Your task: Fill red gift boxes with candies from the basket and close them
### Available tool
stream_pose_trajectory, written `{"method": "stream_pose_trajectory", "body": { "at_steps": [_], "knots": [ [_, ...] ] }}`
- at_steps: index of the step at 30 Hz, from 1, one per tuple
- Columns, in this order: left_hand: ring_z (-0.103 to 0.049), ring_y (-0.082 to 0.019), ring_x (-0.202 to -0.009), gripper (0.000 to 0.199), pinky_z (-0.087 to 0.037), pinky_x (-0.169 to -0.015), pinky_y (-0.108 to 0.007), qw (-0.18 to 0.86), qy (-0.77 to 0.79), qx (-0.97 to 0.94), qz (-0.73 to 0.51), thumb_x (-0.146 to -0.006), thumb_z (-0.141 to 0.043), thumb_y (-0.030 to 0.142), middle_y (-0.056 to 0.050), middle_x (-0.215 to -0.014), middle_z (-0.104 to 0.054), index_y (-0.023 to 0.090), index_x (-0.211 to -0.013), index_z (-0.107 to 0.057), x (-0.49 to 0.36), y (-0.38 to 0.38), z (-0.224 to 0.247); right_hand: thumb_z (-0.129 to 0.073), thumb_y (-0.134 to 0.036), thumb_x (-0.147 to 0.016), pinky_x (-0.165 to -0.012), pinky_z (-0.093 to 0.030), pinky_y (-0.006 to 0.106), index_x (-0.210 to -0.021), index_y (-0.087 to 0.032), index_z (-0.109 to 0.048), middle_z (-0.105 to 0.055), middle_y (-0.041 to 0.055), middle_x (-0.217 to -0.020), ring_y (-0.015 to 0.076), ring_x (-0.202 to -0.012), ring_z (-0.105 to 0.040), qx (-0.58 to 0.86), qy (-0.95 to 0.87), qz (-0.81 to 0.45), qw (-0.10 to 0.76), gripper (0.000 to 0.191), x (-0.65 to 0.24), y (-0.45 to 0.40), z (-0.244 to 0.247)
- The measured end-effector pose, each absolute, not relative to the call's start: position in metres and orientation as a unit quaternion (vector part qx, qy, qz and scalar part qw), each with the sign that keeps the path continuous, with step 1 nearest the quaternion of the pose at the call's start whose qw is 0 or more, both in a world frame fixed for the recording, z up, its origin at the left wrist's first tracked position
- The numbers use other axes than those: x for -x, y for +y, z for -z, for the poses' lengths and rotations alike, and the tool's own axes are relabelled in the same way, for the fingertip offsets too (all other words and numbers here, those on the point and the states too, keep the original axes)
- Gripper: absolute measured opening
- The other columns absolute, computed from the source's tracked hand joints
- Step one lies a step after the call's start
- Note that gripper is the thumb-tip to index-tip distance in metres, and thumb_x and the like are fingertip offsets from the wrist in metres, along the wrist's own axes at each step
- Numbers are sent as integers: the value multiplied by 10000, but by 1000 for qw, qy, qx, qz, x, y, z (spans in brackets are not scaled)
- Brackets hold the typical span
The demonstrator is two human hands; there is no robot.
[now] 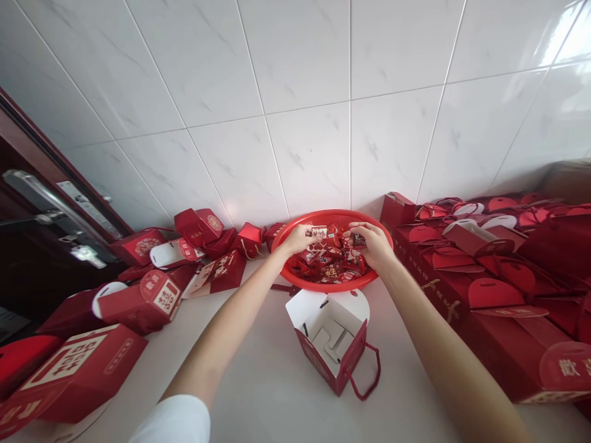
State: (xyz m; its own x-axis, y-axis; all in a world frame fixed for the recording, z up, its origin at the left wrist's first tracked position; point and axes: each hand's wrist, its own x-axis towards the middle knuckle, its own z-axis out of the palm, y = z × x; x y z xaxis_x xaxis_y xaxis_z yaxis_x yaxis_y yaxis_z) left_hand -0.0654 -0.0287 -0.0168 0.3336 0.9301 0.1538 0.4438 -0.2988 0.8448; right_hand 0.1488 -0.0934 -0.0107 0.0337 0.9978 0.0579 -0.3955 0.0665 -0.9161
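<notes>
A red plastic basket (339, 286) stands by the wall with many red-wrapped candies (330, 267) in it. My left hand (299, 239) is over its left side, fingers pinched on a small candy packet (318, 232) with a pale label. Over the right side, my right hand (369, 241) has its fingers curled round a small dark-wrapped candy (357, 240). Between my forearms, in front of the basket, an opened red gift box (323, 363) shows its white inside, with no candy visible in it. Its red rope handle (376, 375) hangs out to the right.
Several closed red gift boxes (503, 344) stand in rows at the right. More boxes (83, 369) lie loosely along the left, near a dark door with a metal handle (34, 187). A white tiled wall (309, 154) rises behind the basket.
</notes>
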Motion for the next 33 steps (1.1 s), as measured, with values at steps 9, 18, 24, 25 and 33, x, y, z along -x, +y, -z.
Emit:
{"method": "stream_pose_trajectory", "body": {
  "at_steps": [9, 18, 24, 25, 33],
  "knots": [
    [-640, -145, -703, 373, -513, -692, -263, 461, 372, -734, -333, -642, -872, 473, 13, -738, -700, 155, -780, -735, 56, -49, 1, -746, -129, -569, -515, -478, 250, -719, -195, -612, -617, -12, -597, 133, -563, -575, 387, -413, -580, 586, 212, -146, -92, 14],
    [-719, -215, -871, 426, -567, -808, -328, 535, 336, -725, -272, -666, -878, 443, -65, -987, -773, 169, -980, -788, 52, -52, 3, -743, -88, -584, -617, -578, 281, -746, -190, -612, -719, 28, -750, 165, -663, -676, 388, -405, -584, 587, 232, -146, -90, 17],
    [-713, -218, -912, 370, -553, -854, -333, 497, 320, -752, -292, -714, -840, 449, -53, -991, -774, 190, -974, -787, 53, -50, 4, -704, -152, -727, -530, -586, 264, -819, -189, -662, -736, 60, -827, 185, -726, -700, 394, -409, -607, 556, 107, -147, -92, 13],
    [-710, -219, -916, 373, -550, -851, -330, 493, 323, -754, -291, -708, -841, 453, -51, -983, -773, 189, -966, -785, 52, -51, 4, -724, -149, -720, -512, -594, 276, -819, -186, -673, -727, 55, -793, 189, -700, -696, 394, -417, -616, 540, 118, -146, -94, 12],
    [-695, -221, -879, 359, -512, -793, -307, 409, 379, -807, -195, -692, -818, 448, -61, -940, -762, 174, -918, -769, 53, -50, 5, -734, -40, -700, -479, -607, 246, -736, -187, -607, -646, -11, -602, 143, -546, -651, 424, -402, -577, 570, 197, -140, -102, 8]
  ]
}}
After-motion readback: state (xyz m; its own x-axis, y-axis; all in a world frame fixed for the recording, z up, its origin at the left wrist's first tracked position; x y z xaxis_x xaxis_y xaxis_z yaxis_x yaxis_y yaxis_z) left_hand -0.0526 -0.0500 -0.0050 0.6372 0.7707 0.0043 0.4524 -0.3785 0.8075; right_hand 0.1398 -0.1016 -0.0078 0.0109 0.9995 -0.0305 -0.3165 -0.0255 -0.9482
